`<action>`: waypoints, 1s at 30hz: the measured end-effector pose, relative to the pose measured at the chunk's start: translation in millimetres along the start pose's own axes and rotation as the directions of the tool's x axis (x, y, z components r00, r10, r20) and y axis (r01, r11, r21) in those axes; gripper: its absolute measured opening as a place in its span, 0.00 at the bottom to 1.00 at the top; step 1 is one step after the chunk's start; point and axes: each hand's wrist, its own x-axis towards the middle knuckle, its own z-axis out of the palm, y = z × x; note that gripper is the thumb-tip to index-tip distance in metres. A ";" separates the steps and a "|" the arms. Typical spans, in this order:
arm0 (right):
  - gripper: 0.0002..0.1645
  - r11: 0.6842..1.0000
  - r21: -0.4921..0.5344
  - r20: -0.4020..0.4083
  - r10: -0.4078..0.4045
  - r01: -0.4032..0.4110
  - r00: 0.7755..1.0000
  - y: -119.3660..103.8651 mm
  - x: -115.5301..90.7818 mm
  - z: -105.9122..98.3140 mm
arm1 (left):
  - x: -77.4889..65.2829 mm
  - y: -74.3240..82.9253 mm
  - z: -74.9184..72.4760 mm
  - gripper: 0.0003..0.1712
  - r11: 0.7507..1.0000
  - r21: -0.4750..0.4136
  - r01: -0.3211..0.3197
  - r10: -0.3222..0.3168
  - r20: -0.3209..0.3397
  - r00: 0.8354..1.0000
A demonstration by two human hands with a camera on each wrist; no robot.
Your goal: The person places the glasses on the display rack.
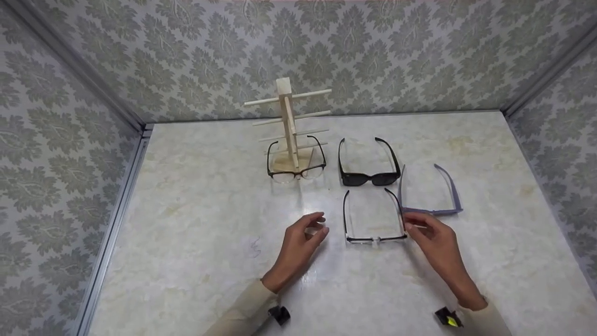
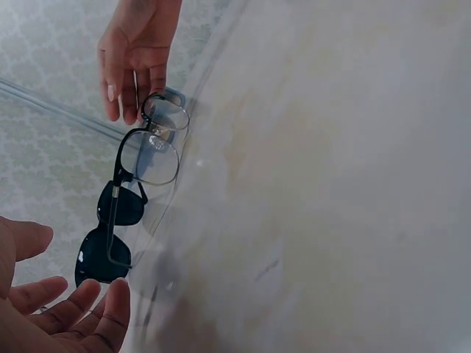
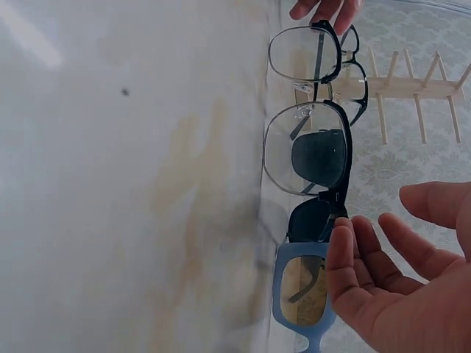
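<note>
Half-rim eyeglasses (image 1: 361, 240) with black brows and clear lenses lie on the table between the two hands, temples pointing away. At their right hinge are the fingertips of my right hand (image 1: 436, 240); in the right wrist view its thumb stands apart from its loosely bent fingers. My left hand (image 1: 298, 240) is off to the left of the eyeglasses, fingers relaxed, holding nothing. Behind the eyeglasses sit black sunglasses (image 1: 371, 179). Blue-framed glasses (image 1: 431, 212) are just beyond the right hand.
A wooden display stand (image 1: 290, 121) with several crossbars stands at the back. Dark-rimmed eyeglasses (image 1: 284, 175) are at its base, temples reaching back on either side of it. Patterned wall panels (image 1: 224, 51) enclose the marbled table (image 1: 196, 196) at the back and sides.
</note>
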 end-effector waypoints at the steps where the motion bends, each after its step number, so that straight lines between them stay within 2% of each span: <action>1: 0.16 1.000 -0.004 -0.008 -0.007 0.007 1.000 0.9 -1.0 -0.9 | 0.0 0.4 1.9 0.25 1.000 0.001 0.004 -0.004 0.002 1.000; 5: 0.17 1.000 -0.019 -0.014 -0.017 0.017 1.000 5.5 -4.5 -4.1 | -0.4 1.8 9.6 0.25 1.000 -0.006 0.017 -0.017 0.017 1.000; 12: 0.21 0.998 -0.038 0.065 0.044 -0.042 0.997 16.3 -7.5 -5.3 | -1.3 3.7 20.3 0.27 0.999 -0.019 0.049 -0.048 0.061 0.997; 19: 0.23 0.994 -0.055 0.102 0.100 -0.095 0.990 20.1 -5.6 -3.2 | 0.9 1.9 30.5 0.25 0.999 -0.022 0.043 -0.042 0.051 0.998; 30: 0.25 0.993 -0.029 0.117 0.118 -0.116 0.986 20.1 -4.6 -1.5 | 5.4 0.5 41.2 0.28 0.999 -0.034 0.040 -0.038 0.055 0.998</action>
